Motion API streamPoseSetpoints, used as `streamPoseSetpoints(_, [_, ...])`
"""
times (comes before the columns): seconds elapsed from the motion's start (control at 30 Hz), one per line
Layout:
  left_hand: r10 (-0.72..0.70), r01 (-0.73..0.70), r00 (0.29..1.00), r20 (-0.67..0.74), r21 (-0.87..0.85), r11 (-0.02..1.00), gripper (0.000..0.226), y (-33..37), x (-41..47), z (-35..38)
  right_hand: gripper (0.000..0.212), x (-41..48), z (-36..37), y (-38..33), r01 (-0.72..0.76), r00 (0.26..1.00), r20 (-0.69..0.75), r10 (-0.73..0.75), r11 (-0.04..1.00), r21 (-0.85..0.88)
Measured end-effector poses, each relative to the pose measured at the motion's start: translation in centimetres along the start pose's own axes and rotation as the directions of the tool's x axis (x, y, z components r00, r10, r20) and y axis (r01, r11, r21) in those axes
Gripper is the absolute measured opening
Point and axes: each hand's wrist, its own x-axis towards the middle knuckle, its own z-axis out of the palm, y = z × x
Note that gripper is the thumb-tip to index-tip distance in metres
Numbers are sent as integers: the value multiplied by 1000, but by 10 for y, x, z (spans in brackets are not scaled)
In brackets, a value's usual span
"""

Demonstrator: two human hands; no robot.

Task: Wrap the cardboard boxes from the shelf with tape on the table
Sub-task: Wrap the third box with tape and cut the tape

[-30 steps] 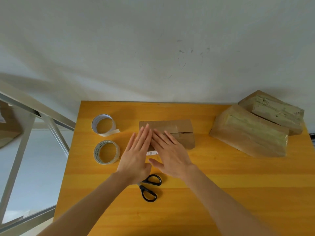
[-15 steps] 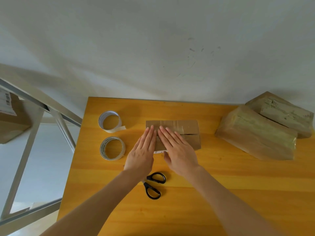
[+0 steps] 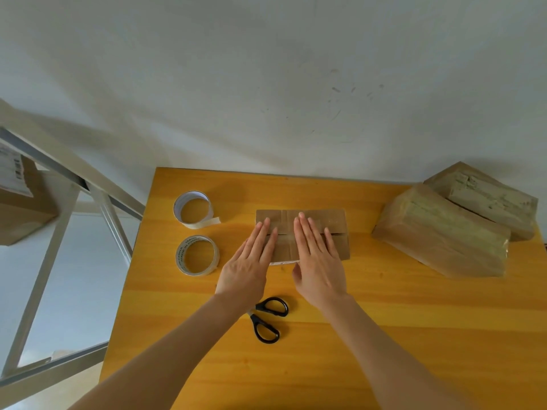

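A small brown cardboard box [image 3: 331, 221] lies flat near the middle of the orange table [image 3: 384, 335], with tape strips across its top. My left hand [image 3: 250, 261] rests flat on the box's left part, fingers straight and together. My right hand [image 3: 318, 258] lies flat on its middle, fingers slightly spread. Neither hand grips anything. Two tape rolls sit left of the box: a white-lined roll [image 3: 193, 209] with a loose end, and a clear roll [image 3: 197, 255] nearer me. Black-handled scissors [image 3: 266, 319] lie below my hands, partly under my left wrist.
Two larger tape-wrapped boxes [image 3: 441, 232] [image 3: 485, 199] stand at the table's right back corner. A metal shelf frame [image 3: 59, 232] stands to the left, holding a cardboard box [image 3: 20, 202] with a label. A white wall runs behind the table.
Both hands have slid forward over the box and moved apart, the left toward its left end, the right across its middle. The view has shifted a little.
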Motion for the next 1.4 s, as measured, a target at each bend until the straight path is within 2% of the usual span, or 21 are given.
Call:
streamPoseSetpoints(0.17, [25, -21, 1000, 19, -173, 985, 100, -10, -2, -1, 102, 1, -10, -4, 7, 1000, 26, -8, 998, 55])
streamPoseSetpoints(0.23, [-55, 61, 998, 33, -227, 972, 101, -25, -13, -4, 101, -3, -12, -6, -12, 1000, 7, 12, 995, 103])
streamPoseSetpoints(0.33, [-194, 193, 981, 15, -197, 961, 93, -60, -38, 6, 99, -9, -9, -13, -28, 997, -66, 34, 995, 95])
streamPoseSetpoints(0.47, [-288, 291, 956, 47, -63, 955, 65, -104, -57, 27, 90, -13, -2, -26, -1, 989, -149, 9, 999, 55])
streamPoseSetpoints(0.6, [-272, 274, 957, 103, -15, 961, 11, -118, -54, 26, 69, -20, 6, -47, 155, 962, -240, -133, 985, 78])
streamPoseSetpoints(0.67, [-242, 249, 967, 79, -96, 964, 10, -120, -51, 24, 57, -23, 10, -62, 242, 940, -270, -210, 966, 92])
streamPoseSetpoints(0.77, [-134, 115, 990, -53, -273, 955, 7, -116, -49, 12, 41, -22, 13, -82, 304, 911, -333, -244, 942, 141])
streamPoseSetpoints(0.9, [-24, -23, 993, -117, -380, 925, 10, -100, -52, -14, 42, -10, 1, -105, 251, 923, -361, -134, 921, 298])
streamPoseSetpoints(0.97, [-41, -12, 993, -112, -434, 901, 24, -92, -53, -26, 45, -4, -7, -113, 222, 934, -348, -83, 896, 383])
streamPoseSetpoints(1.03, [-61, 2, 993, -105, -490, 872, 26, -87, -52, -37, 44, 1, -12, -117, 201, 938, -345, -46, 881, 429])
streamPoseSetpoints(1.2, [-47, 6, 997, -56, -582, 813, 16, -88, -51, -51, 32, 4, -25, -121, 196, 888, -460, -28, 926, 324])
streamPoseSetpoints(1.4, [-21, 7, 1000, -15, -622, 783, 21, -87, -47, -64, 27, 4, -34, -123, 198, 804, -593, -42, 959, 201])
